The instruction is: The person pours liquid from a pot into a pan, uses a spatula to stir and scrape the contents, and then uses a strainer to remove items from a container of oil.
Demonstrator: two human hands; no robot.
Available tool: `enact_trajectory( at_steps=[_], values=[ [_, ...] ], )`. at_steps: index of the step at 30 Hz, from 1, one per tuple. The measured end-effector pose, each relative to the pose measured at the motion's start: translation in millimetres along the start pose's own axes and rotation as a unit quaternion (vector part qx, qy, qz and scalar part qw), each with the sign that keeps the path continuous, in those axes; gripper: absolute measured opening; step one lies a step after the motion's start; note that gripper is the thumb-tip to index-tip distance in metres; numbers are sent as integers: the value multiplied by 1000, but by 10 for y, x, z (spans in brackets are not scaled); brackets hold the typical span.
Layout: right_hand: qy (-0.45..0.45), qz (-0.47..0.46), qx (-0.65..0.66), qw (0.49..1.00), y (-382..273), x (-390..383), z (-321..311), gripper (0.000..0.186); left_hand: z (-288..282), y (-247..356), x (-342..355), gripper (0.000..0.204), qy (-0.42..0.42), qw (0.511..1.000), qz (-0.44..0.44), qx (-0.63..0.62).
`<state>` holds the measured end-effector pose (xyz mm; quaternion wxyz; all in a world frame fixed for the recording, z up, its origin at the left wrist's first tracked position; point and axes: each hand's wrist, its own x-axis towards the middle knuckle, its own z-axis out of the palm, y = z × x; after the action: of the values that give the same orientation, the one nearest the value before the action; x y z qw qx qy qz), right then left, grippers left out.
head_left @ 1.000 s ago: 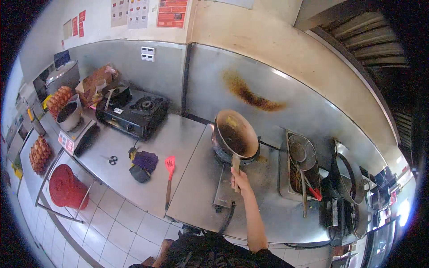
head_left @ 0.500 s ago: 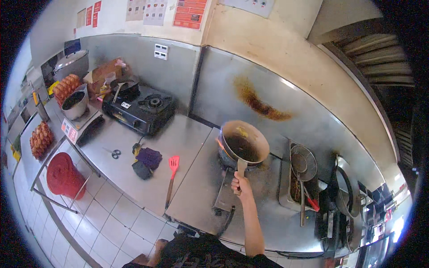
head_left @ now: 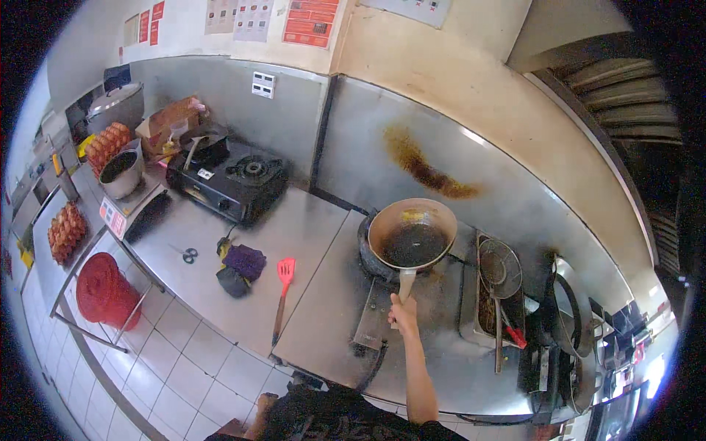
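My right hand [head_left: 402,314] is closed round the pale handle of a deep frying pan [head_left: 440,214]. Its tan inside has dark, wet-looking residue at the bottom and yellow bits on the far wall. The pan is over the right part of a single gas burner [head_left: 368,253], whose left side shows; whether the two touch I cannot tell. Low by my body, at the counter's front edge, is my left hand [head_left: 266,401], small in view, its fingers not clear. Left of the burner lies a red slotted turner [head_left: 286,270] with a wooden handle.
A dark cloth bundle [head_left: 243,262] and scissors [head_left: 190,255] lie on the steel counter [head_left: 316,220]. Behind them stands a black two-burner stove [head_left: 228,184]. Right of the burner, a strainer [head_left: 498,272] rests across a metal tray [head_left: 471,323]. A red bucket [head_left: 108,290] is on the floor.
My right hand has moved the pan to the right, uncovering more of the burner's left side. The orange flame seen at the pan's left edge no longer shows.
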<state>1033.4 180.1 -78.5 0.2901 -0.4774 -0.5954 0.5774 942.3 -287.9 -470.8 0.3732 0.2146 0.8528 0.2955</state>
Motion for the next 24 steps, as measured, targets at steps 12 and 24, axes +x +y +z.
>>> enact_trajectory(
  at_steps=[12, 24],
  values=[
    [-36, 59, 79, 994, 84, 99, -86, 24, 194, -132, 9, 28, 55, 993, -84, -57],
    [-34, 8, 18, 999, 284, 162, -235, 24, 75, -113, 33, 28, -16, 997, -40, -61]
  ],
)
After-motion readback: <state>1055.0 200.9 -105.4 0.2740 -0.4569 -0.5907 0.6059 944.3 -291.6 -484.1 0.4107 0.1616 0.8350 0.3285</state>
